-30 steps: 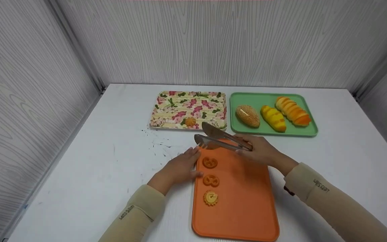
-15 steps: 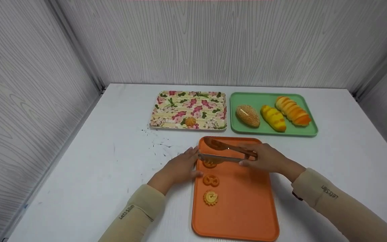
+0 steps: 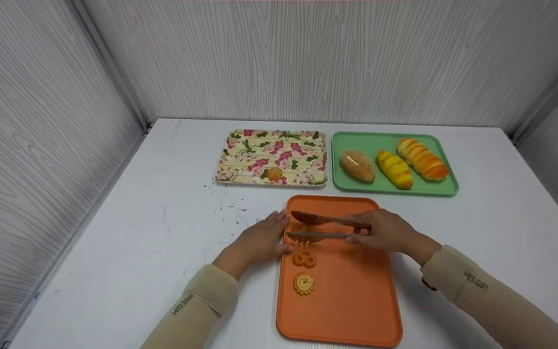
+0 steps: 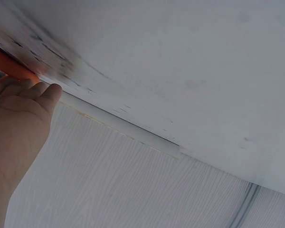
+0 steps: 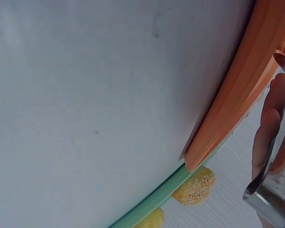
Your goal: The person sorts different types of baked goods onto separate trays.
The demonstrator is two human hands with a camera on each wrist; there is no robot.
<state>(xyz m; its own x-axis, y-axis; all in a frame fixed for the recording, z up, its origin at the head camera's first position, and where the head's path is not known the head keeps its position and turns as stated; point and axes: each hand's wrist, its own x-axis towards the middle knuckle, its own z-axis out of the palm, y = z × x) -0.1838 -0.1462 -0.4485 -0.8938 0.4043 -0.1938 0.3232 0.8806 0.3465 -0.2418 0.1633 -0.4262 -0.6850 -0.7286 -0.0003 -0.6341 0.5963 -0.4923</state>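
Observation:
My right hand (image 3: 390,231) grips metal tongs (image 3: 327,235) over the far part of the orange tray (image 3: 351,310). The tongs' arms stand apart around the farthest pretzel-shaped cookie (image 3: 300,228), which they partly cover; whether they touch it I cannot tell. Nearer to me in the same row lie another pretzel-shaped cookie (image 3: 304,259) and a round, jagged-edged cookie (image 3: 303,284). My left hand (image 3: 257,241) rests at the tray's left edge, fingers extended along it and thumb at the rim. The right wrist view shows the tongs' bent end (image 5: 270,202) beside curled fingers.
A floral tray (image 3: 240,150) with one small round cookie (image 3: 274,174) stands at the back. Beside it, a green tray (image 3: 376,140) holds a sesame bun (image 3: 357,166), a yellow bread (image 3: 394,169) and a striped bread roll (image 3: 422,159). Wood-patterned walls (image 3: 308,58) enclose the white table (image 3: 129,232).
The tongs in my right hand have come nearer to me, from between the trays to over the farthest pretzel-shaped cookie. My left hand stays at the tray's edge.

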